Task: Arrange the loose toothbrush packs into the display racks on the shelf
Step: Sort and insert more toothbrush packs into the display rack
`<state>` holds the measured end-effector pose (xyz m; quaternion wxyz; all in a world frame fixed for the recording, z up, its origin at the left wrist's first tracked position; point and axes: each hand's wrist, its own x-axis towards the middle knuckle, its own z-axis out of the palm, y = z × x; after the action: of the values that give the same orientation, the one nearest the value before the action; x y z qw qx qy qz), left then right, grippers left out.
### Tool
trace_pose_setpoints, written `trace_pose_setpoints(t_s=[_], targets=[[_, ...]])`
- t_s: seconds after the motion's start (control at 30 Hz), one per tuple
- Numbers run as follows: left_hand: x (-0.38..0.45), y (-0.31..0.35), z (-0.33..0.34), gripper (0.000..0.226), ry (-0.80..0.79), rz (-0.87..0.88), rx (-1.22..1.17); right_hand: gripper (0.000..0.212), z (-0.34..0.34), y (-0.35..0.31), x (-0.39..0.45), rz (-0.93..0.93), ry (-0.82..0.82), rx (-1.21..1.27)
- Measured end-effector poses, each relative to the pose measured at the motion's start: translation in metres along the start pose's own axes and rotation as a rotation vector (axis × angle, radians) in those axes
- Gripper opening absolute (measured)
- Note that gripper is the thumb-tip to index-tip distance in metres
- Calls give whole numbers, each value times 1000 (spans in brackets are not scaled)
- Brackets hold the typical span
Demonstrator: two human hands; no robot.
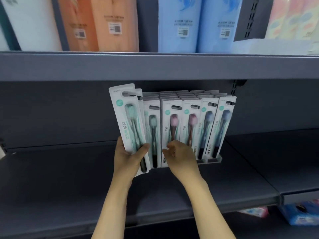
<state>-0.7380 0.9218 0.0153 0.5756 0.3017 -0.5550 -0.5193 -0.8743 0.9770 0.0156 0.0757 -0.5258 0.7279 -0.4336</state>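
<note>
Toothbrush packs (pixel 128 125) gripped by left hand (pixel 128 156) at rack's (pixel 213 160) left edge; right hand (pixel 179 152) loosely curled, empty.

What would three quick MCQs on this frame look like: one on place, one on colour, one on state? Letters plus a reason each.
1. Where does the display rack sit?
A. on the dark shelf
B. on the floor
C. on the top shelf

2. What colour are the brush heads in the two rightmost front packs?
A. pink
B. blue
C. yellow

3. What is the left hand doing?
A. hanging idle
B. pressing flat on the shelf
C. holding green toothbrush packs

Key: 1 A, the rack's base rests on the dark shelf board. 2 B, both heads show blue, beside two pink ones. 3 C, thumb and fingers wrap the tilted packs' lower end, while the right hand reaches at the rack's front row.
</note>
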Motion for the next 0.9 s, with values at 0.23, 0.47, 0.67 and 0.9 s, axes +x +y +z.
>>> trace_pose_setpoints(t_s=[0.23,0.47,0.67,0.9], targets=[[13,-11,-19,45,-119,-88,-28,21,32,-16,-5,75,-19,-32],[23,-14,-20,45,-193,-85,-92,20,38,-22,-2,107,5,-74],[25,-19,-11,50,-191,-34,-98,20,30,-26,-1,70,83,-69],[23,-21,-9,51,-149,-1,-129,15,28,-23,0,68,91,-67]])
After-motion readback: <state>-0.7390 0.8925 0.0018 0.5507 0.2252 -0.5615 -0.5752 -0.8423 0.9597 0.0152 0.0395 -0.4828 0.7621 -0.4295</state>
